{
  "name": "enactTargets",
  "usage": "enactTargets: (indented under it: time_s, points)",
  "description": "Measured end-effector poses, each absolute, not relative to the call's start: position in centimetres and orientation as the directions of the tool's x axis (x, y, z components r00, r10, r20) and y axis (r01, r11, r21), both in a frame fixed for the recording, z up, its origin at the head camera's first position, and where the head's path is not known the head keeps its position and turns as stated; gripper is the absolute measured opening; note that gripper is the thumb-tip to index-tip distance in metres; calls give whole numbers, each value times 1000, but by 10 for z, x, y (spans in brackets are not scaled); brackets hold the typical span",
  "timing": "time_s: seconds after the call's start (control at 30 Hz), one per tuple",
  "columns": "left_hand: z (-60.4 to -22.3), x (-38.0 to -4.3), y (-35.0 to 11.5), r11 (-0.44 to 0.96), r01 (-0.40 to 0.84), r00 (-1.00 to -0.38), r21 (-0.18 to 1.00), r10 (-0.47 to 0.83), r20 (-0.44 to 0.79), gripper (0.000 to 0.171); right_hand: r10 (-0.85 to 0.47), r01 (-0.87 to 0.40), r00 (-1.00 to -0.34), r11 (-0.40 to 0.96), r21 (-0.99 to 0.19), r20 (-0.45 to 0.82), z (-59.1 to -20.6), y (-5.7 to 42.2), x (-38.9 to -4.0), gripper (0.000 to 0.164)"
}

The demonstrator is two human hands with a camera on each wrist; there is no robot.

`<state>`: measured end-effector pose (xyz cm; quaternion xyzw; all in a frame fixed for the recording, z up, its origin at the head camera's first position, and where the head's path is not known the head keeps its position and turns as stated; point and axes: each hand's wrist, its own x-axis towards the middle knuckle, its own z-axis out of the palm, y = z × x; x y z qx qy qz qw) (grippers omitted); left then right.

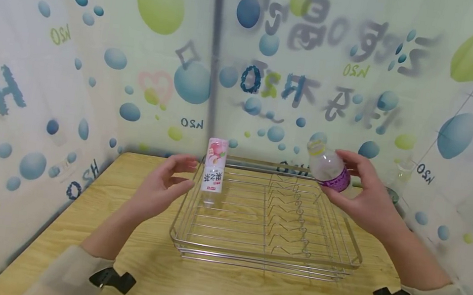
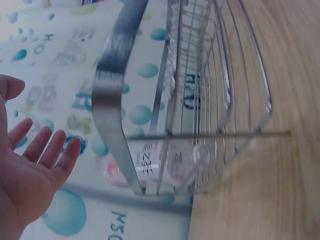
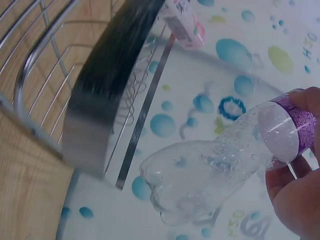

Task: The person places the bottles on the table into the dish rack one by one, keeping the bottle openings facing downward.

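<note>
My right hand point(image 1: 368, 200) grips a clear plastic bottle point(image 1: 328, 167) with a purple label, tilted above the right back part of a wire dish rack point(image 1: 267, 255). In the right wrist view, the bare lower part of this bottle point(image 3: 190, 175) points away from the fingers, which wrap the purple label. My left hand point(image 1: 164, 188) is held with loosely bent fingers beside the rack's left edge, holding nothing. Close to its fingertips, a bottle with a pink and white label point(image 1: 214, 169) stands upright in the rack's left back part.
The rack rests on a wooden table point(image 1: 117, 231) and has a row of bent wire dividers point(image 1: 291, 212) right of its middle. Behind the right hand is another see-through bottle point(image 1: 400, 176). Patterned sheeting point(image 1: 160, 82) with blue and green dots encloses the back and sides.
</note>
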<state>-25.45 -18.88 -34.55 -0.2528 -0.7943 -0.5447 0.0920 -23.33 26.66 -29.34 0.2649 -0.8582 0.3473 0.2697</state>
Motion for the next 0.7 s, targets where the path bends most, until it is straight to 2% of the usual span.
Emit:
enactTargets:
  time_s: [0.37, 0.57, 0.7]
  points:
    - [-328, -255, -127, 155, 470, -807, 869, 474, 352, 61, -490, -742, -605, 633, -221, 627, -302, 226, -227, 81]
    - [-325, -255, -99, 160, 457, -782, 875, 542, 309, 67, -526, -742, -582, 656, -140, 619, -307, 214, -229, 80]
    - [-323, -255, -86, 186, 451, -783, 873, 551, 287, 71, -566, -749, -544, 661, -54, 620, -311, 209, -231, 79]
